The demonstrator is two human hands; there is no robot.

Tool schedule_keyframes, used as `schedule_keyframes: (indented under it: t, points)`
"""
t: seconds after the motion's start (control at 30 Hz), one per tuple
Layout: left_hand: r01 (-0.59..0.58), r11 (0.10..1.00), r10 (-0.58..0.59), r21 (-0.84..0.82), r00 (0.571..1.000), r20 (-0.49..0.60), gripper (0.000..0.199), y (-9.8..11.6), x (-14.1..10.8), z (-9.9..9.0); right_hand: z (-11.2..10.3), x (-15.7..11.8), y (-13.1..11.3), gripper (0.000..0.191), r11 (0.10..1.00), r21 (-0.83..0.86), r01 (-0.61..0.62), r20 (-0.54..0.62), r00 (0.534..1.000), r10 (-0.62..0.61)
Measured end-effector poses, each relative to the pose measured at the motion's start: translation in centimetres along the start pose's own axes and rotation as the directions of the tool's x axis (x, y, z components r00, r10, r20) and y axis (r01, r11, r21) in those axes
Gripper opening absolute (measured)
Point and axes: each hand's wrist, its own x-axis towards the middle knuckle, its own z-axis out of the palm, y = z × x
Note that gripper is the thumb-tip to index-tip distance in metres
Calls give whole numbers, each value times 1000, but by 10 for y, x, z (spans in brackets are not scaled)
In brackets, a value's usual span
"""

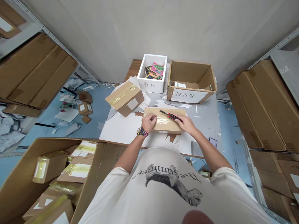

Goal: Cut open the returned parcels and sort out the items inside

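Note:
A taped cardboard box [171, 112] lies on the table right in front of me. My right hand [187, 124] is closed round a red and black utility knife [171, 116], its blade end pointing left and away from me over the box top. Curled on the left part of the box top is my left hand [149, 122], a watch on its wrist. Its fingertips are pressed together beside the clear tape [161, 120]; whatever they may pinch is too small to make out. Another taped box [127, 98] sits tilted at the back left.
A white foam box [150, 86] with colourful booklets and an open carton [190, 95] stand at the table's back. Paper scraps litter the table [121, 129]. A phone [213, 142] lies near the right edge. At lower left, a big carton [98, 161] holds several parcels. Shelves flank both sides.

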Motion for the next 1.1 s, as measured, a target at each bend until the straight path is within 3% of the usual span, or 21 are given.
schedule_keyframes:
  t: [0.07,0.2,0.43,0.57,0.67,0.83,0.9,1.03,1.1]
  points:
    - [11,999,-12,-31,1000,-24,17,-2,1,1,-19,-6,-8,53,983,-173,57,95,995,-41]
    - [9,1000,-9,-12,1000,-29,18,-4,3,2,-41,-7,-28,55,891,-437,119,253,967,-5]
    - [-60,997,60,54,998,3,15,-5,9,-8,-49,11,-45,60,808,-549,212,334,942,-21]
    - [-31,998,32,-47,999,28,16,-3,12,-12,-50,11,-34,59,850,-504,157,260,965,-24]
    - [3,990,1,-143,1000,24,22,9,8,-4,-47,12,-20,57,909,-406,99,150,988,-41]
    - [-166,984,170,-63,983,67,17,36,-16,21,-29,20,-3,56,963,-234,133,73,990,-119]
    - [-174,983,177,-53,983,56,21,38,-22,24,-22,23,1,56,968,-213,132,56,991,-123]
    - [-26,994,20,-109,998,-60,15,26,-11,8,-15,22,7,57,978,-195,81,19,997,-79]
    - [7,986,-7,-166,1000,-5,11,19,4,-5,-13,20,10,57,986,-160,54,-15,998,-57]
